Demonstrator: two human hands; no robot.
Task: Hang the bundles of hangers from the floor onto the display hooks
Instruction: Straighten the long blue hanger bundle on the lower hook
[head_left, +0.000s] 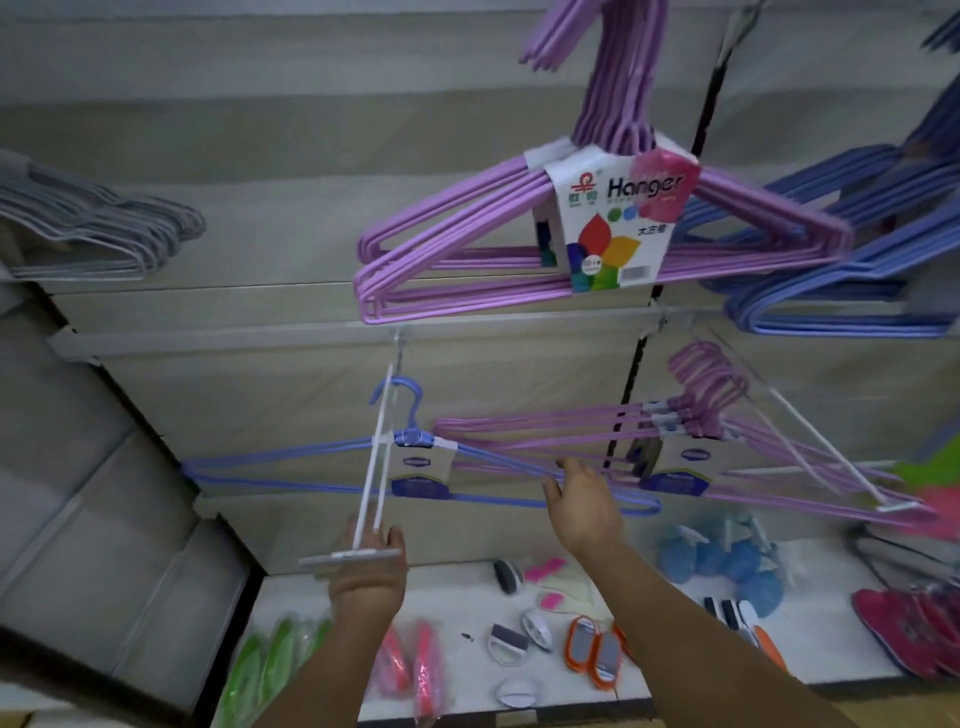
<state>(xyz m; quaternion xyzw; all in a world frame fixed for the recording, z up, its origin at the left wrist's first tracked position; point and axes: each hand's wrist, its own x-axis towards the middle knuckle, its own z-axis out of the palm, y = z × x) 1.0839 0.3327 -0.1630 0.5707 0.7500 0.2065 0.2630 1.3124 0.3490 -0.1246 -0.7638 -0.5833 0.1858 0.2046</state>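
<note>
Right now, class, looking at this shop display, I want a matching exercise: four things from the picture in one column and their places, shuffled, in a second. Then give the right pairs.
Things:
1. Blue hanger bundle
2. Purple bundle with the "Hanger" label
3. Grey hangers
4. Orange brushes

Places:
A. Lying on the white bottom shelf
B. Hanging high, top centre
C. On the white hook near the left hand
D. Far left, upper level

Pairs: 1-C, 2-B, 3-D, 4-A
</note>
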